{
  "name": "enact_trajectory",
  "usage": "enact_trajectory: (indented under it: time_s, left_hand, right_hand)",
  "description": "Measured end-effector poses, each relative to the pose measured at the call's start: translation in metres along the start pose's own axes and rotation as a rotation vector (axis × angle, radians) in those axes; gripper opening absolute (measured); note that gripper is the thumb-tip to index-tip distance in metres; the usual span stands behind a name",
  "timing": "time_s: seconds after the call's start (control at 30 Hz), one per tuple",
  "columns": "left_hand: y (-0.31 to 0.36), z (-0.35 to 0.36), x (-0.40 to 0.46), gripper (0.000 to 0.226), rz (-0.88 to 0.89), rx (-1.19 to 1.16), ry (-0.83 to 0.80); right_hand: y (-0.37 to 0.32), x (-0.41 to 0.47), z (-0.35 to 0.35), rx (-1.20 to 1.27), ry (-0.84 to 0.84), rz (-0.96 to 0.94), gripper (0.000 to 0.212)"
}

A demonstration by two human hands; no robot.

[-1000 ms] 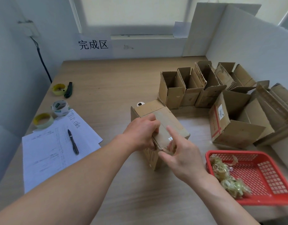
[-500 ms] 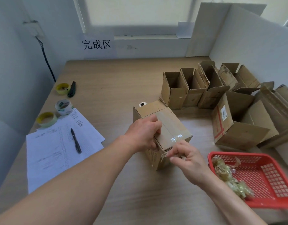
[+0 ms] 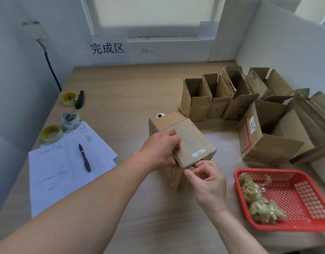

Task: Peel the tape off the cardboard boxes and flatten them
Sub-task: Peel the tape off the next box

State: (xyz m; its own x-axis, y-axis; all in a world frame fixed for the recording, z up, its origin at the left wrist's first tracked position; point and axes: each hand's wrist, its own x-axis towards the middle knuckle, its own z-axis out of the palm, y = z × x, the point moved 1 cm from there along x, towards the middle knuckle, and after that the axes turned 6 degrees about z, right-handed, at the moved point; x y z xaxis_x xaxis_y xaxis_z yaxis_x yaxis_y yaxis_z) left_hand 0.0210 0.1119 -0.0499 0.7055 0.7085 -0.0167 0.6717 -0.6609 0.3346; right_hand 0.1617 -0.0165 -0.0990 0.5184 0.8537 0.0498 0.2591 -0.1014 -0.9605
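On the light wooden table (image 3: 121, 92), mid-surface, the small taped brown cardboard box (image 3: 183, 142) is steadied by the left hand (image 3: 160, 150), fingers curled over its top edge. The right hand (image 3: 206, 177) has dropped from the top face to the near edge, where the clear tape end (image 3: 198, 155) is pinched; peeling can start. The red plastic basket (image 3: 268, 173) sits near the right edge.

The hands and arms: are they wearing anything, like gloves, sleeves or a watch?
No. The left hand and right hand are bare, with no gloves or rings to be seen. Both forearms are bare too, as far as the picture shows: no sleeves, watch or bracelet in view.
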Motion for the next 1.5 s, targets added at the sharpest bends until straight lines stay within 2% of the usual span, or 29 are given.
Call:
enact_trajectory:
  time_s: [0.1,0.23,0.37,0.47,0.57,0.63,0.7,0.8,0.97,1.07,1.13,1.27,1.33,1.5]
  left_hand:
    - [0.001,0.0,0.0,0.06,-0.005,0.0,-0.004]
    - [0.0,0.001,0.0,0.059,-0.008,-0.005,-0.002]
    - [0.0,0.002,0.0,0.059,-0.007,-0.012,-0.001]
    - [0.001,0.001,0.0,0.06,-0.014,-0.002,-0.002]
    - [0.001,0.001,0.001,0.06,-0.018,0.005,-0.005]
    - [0.001,0.0,0.001,0.061,-0.019,0.007,-0.004]
    - [0.001,0.0,0.002,0.061,-0.02,0.014,-0.007]
    - [0.001,0.0,0.003,0.061,-0.022,0.021,-0.015]
    - [0.004,-0.002,0.0,0.06,-0.02,0.075,0.002]
    - [0.007,-0.005,-0.011,0.057,0.014,0.199,0.053]
    - [0.007,-0.009,-0.018,0.067,0.017,0.292,0.093]
    - [0.005,-0.025,-0.03,0.129,-0.031,0.149,0.077]
    - [0.005,-0.035,-0.034,0.144,-0.046,0.092,0.045]
    - [0.002,-0.034,-0.056,0.134,-0.127,0.027,0.041]
  right_hand:
    - [0.014,0.002,-0.013,0.157,-0.093,0.175,0.039]
    - [0.022,0.011,-0.018,0.304,-0.04,0.371,0.035]
    - [0.02,0.017,-0.019,0.484,-0.015,0.457,0.034]
    - [0.025,0.011,-0.021,0.448,-0.085,0.499,0.034]
    - [0.029,-0.003,-0.019,0.373,-0.184,0.519,0.044]
    - [0.029,-0.009,-0.017,0.323,-0.19,0.514,0.047]
    - [0.027,-0.007,-0.014,0.317,-0.159,0.529,0.04]
    - [0.018,0.0,-0.007,0.338,-0.177,0.55,0.013]
    - [0.012,0.01,-0.003,0.15,-0.259,0.556,0.019]
    - [0.006,0.018,-0.012,-0.043,-0.319,0.498,0.027]
    - [-0.004,0.027,-0.021,-0.129,-0.38,0.422,0.025]
    - [-0.04,0.049,-0.026,-0.176,-0.473,0.267,0.024]
    - [-0.059,0.057,-0.023,-0.19,-0.463,0.153,0.037]
    - [-0.091,0.064,-0.016,0.1,-0.405,0.041,0.034]
